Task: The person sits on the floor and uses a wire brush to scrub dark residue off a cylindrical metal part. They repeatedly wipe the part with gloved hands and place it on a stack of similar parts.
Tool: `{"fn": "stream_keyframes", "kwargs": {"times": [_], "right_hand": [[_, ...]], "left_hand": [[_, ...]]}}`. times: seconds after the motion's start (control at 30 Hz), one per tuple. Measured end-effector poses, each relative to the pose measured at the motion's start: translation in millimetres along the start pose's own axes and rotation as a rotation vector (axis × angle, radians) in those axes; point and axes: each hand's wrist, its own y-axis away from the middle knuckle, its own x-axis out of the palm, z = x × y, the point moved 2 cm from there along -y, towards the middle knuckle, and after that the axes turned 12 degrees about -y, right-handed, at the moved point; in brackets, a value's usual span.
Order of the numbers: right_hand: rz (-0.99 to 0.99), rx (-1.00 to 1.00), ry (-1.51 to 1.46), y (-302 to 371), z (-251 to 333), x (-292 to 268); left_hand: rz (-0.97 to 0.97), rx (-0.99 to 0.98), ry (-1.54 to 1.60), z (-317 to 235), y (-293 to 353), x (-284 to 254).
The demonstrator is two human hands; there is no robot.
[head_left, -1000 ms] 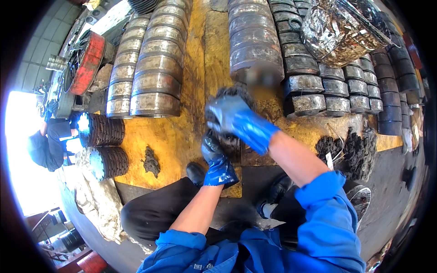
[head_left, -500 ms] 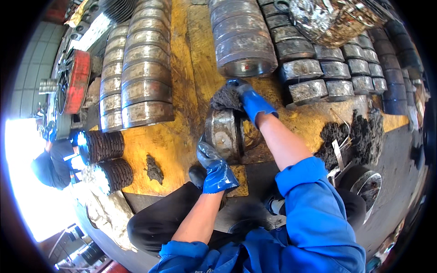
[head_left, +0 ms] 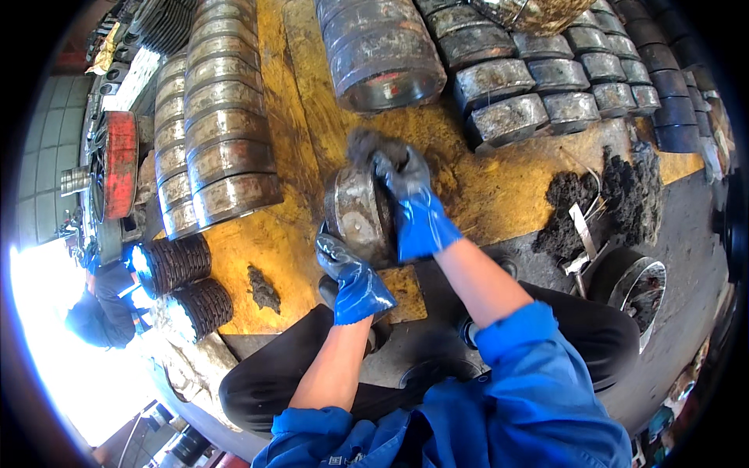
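The wad [head_left: 363,146] at the right hand [head_left: 407,182] is blurred, perhaps fibrous. That hand covers part of the ring [head_left: 355,209]; the left hand [head_left: 342,264] covers some of its lower rim. Beyond the right hand, the top edge cuts off the stack [head_left: 378,54] and, farther right, the tub [head_left: 538,11]. Well left of the left hand, glare partly washes out a person [head_left: 105,310].

Wkshp | rows of mtl rings [head_left: 226,129] | grimy yel. flooring [head_left: 499,203]

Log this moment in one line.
blue-gloved left hand: against round grey metal ring | blue-gloved right hand: holding dark fibrous wad at ring's far edge | below: stained yellow surface
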Motion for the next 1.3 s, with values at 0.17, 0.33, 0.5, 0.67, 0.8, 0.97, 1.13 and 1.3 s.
{"fn": "stream_keyframes", "kwargs": {"times": [0.17,0.33,0.5,0.67,0.8,0.97,1.13,1.3], "right_hand": [[-0.132,0.226,0.176,-15,-9,-6],[-0.083,0.318,0.115,18,-20,-31],[-0.003,0.419,-0.201,93,-54,-62],[-0.060,0.553,-0.343,138,-78,-84],[-0.219,0.498,-0.241,165,-5,-45],[-0.313,0.212,0.113,172,24,-23],[-0.244,-0.109,0.336,126,23,-7],[-0.212,-0.096,0.304,58,16,-5]], "left_hand": [[-0.124,-0.041,0.017,12,-2,-10],[-0.166,-0.105,0.161,15,-3,-11],[-0.150,-0.080,0.025,6,1,-7],[-0.038,-0.224,0.203,-33,22,32],[-0.093,-0.294,0.178,-69,33,35],[-0.112,-0.104,0.001,-20,10,9],[-0.088,0.045,0.086,-5,3,3],[-0.093,0.100,0.027,-9,6,6]]}}
